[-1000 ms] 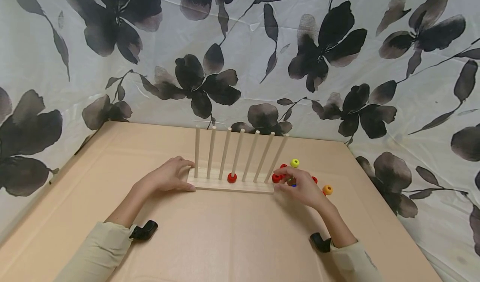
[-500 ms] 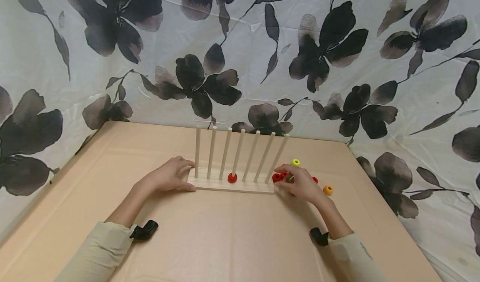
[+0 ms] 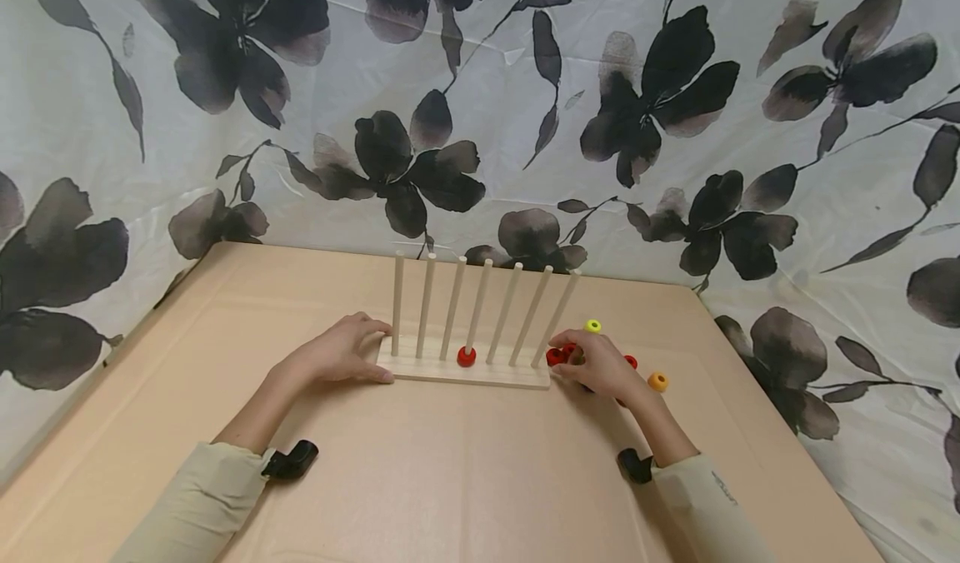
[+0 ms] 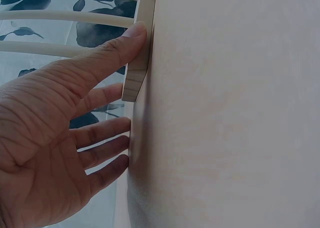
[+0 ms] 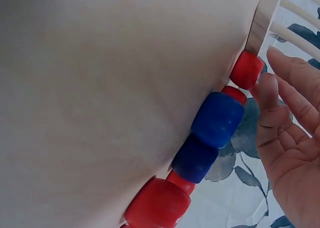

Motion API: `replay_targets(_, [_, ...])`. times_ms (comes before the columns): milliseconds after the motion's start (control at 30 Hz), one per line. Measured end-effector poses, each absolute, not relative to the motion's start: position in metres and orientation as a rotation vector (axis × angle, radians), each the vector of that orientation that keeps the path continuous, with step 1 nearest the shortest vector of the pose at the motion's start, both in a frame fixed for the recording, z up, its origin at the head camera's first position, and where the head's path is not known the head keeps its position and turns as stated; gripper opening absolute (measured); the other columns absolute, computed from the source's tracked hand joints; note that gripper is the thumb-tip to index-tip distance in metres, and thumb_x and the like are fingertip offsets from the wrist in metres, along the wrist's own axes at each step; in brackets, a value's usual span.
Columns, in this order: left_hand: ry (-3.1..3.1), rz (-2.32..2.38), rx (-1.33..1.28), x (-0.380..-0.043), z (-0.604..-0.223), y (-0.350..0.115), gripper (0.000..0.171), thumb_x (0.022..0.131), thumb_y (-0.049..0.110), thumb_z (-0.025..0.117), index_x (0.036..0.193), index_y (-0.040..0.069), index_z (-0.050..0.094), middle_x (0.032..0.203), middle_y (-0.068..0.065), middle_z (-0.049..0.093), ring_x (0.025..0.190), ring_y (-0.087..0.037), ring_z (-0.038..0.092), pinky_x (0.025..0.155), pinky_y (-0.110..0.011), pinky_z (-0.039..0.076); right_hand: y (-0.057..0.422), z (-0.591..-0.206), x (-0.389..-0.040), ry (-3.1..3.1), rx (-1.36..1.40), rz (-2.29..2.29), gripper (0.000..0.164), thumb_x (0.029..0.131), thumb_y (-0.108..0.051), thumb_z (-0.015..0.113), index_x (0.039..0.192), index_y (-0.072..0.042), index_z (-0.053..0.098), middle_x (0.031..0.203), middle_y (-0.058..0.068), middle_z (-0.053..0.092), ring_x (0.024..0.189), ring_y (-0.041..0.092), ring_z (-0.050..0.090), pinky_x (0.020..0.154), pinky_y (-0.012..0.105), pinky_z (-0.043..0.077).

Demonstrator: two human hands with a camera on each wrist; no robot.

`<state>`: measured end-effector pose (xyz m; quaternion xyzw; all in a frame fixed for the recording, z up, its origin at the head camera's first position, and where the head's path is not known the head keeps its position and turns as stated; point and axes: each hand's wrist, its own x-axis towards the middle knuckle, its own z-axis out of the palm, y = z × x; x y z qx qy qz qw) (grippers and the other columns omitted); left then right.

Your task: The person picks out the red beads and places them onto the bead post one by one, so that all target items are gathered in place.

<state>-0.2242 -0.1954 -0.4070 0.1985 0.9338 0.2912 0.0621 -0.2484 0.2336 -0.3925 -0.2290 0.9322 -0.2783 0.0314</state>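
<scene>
In the head view a wooden peg board (image 3: 468, 371) with several upright rods stands on the table, a red bead (image 3: 467, 356) at the foot of a middle rod. My left hand (image 3: 333, 353) holds the board's left end, thumb on the front edge and index finger behind; its other fingertips reach down to the table in the left wrist view. My right hand (image 3: 600, 365) is at the board's right end, bent thumb and index fingertips right beside a red bead (image 5: 246, 70). A gap shows between those fingertips in the right wrist view.
Blue beads (image 5: 218, 120) and another red bead (image 5: 159, 203) lie along the table near the right hand. Farther out are a yellow bead (image 3: 592, 326) and an orange bead (image 3: 657, 381). A floral cloth (image 3: 525, 88) hangs behind the table (image 3: 465, 471).
My right hand has shifted slightly among the beads, and a red bead behind its fingers has moved nearer. My left hand and the peg board stay in place.
</scene>
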Motion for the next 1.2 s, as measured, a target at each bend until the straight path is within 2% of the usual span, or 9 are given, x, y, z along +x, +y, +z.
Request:
replay_targets(467, [2.824,0.892,0.601,-0.223,-0.408,-0.195,0.079,0.077,0.044,0.089,0.139,0.004,0.058,0.133,-0.022,0.054,0.129,-0.044,0.047,0.108,-0.063,0.04,0.237,-0.399,-0.26,2.858,-0.782,-0.802,0.032,0.087,-0.007,0.081,0.117,0.001,0.07,0.098,0.008,0.071,0.078,0.016,0.059,0.07,0.025,0.052])
replay_targets(1000, [2.833,0.871,0.601,-0.222,-0.406,-0.194,0.079,0.078,0.044,0.089,0.139,0.004,0.058,0.134,-0.022,0.054,0.131,-0.044,0.046,0.109,-0.062,0.039,0.233,-0.401,-0.265,2.847,-0.764,-0.737,0.026,0.087,-0.008,0.081,0.11,-0.003,0.072,0.089,0.002,0.067,0.077,0.015,0.056,0.069,0.025,0.05])
replay_targets(1200, [2.835,0.873,0.601,-0.222,-0.407,-0.195,0.079,0.077,0.044,0.089,0.139,0.004,0.058,0.134,-0.021,0.054,0.13,-0.043,0.047,0.109,-0.061,0.04,0.234,-0.399,-0.262,2.853,-0.775,-0.76,0.027,0.088,-0.009,0.081,0.112,-0.003,0.072,0.092,0.002,0.069,0.078,0.015,0.057,0.071,0.025,0.052])
